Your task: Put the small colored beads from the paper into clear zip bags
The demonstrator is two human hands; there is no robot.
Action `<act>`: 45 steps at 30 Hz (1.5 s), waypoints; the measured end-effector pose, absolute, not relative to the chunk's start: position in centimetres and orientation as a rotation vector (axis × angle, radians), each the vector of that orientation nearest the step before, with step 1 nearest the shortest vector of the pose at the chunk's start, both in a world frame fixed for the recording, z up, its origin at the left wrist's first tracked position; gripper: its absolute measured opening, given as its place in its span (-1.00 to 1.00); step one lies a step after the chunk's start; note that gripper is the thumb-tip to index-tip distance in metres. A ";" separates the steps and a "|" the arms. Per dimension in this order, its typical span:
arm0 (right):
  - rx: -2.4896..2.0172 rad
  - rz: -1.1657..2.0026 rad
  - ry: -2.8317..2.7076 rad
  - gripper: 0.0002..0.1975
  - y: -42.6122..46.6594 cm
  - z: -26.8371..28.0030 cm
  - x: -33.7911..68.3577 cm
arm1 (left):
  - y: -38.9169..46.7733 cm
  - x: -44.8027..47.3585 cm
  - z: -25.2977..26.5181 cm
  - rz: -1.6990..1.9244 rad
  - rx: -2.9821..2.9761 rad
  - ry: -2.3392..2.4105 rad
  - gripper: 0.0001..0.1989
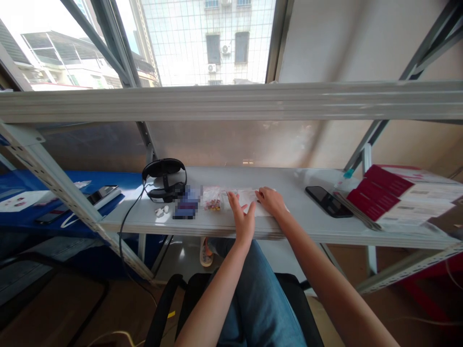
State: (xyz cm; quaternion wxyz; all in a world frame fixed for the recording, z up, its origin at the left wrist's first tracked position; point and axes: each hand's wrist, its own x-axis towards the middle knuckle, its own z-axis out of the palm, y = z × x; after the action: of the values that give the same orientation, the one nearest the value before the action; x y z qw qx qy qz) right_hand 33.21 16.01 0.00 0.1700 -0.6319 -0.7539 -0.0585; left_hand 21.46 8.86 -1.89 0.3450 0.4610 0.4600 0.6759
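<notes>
My left hand (243, 217) hovers at the front of the grey shelf top (300, 219), its fingers spread and nothing held in them. To its right, my right hand (270, 199) rests with curled fingers on a pale, whitish sheet or flat bag (247, 196). Whatever those fingertips pinch is too small to make out. Just left of my left hand lies a clear plastic bag (212, 204) with several small yellow and reddish pieces inside.
On the left stand a black headset (164, 180), white earbuds (162, 210) and a blurred-out blue item (186, 205). A black phone (328, 201) and a stack of dark red and white booklets (401, 195) lie right. A metal beam (231, 102) crosses above.
</notes>
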 end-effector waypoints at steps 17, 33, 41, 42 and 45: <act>-1.027 1.193 -1.388 -0.62 16.2 2.0 28.4 | 8.0 21.9 -1.2 1.630 1.580 1.119 -0.16; -1.339 0.629 -1.725 -0.76 18.7 -1.0 26.4 | 8.0 8.4 1.1 1.388 2.387 2.025 -0.77; -1.510 0.150 -1.939 -0.77 16.6 0.1 25.9 | 9.4 6.3 0.2 1.148 2.563 2.064 -0.76; -1.514 0.122 -1.933 -0.76 16.4 0.3 26.0 | 9.4 6.3 0.2 1.141 2.572 2.056 -0.76; -1.505 0.106 -1.907 -0.75 16.4 0.5 26.8 | 9.4 6.2 0.5 1.069 2.610 2.039 -0.77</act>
State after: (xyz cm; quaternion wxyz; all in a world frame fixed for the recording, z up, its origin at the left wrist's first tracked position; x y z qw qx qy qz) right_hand 26.76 16.37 0.54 0.3478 -0.5802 -0.7353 0.0410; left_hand 6.22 9.37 0.50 -0.1686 0.7393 0.5774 0.3027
